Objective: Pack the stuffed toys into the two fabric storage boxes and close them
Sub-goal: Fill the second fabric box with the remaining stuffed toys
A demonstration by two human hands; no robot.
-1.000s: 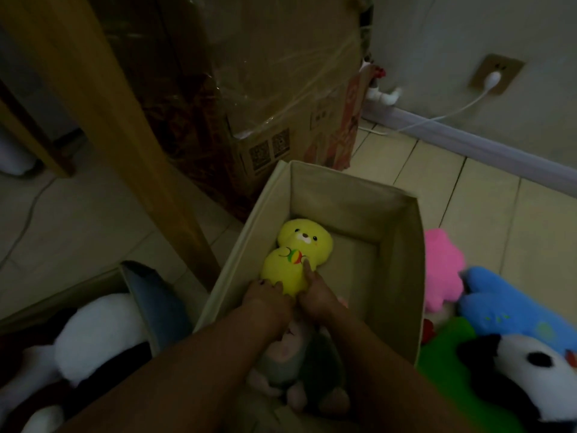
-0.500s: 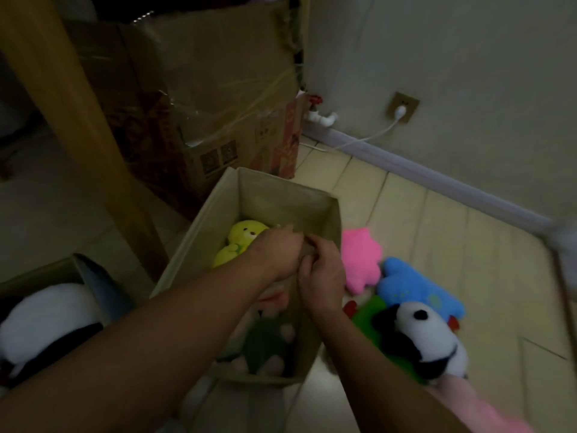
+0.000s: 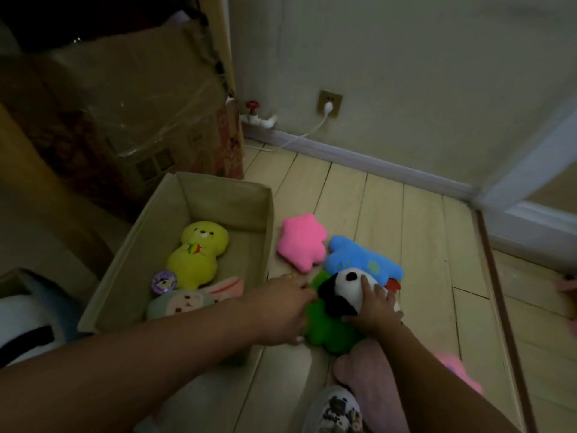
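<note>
wooden floor (image 3: 390, 214) | fabric box (image 3: 137, 245) | pink toy (image 3: 301, 242) | blue toy (image 3: 359, 259)

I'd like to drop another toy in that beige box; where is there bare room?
Inside the fabric box, bare floor lies between the yellow bear and the right wall, and along the far wall. The near end is crowded: the bunny toy and a purple disc lie there.
</note>
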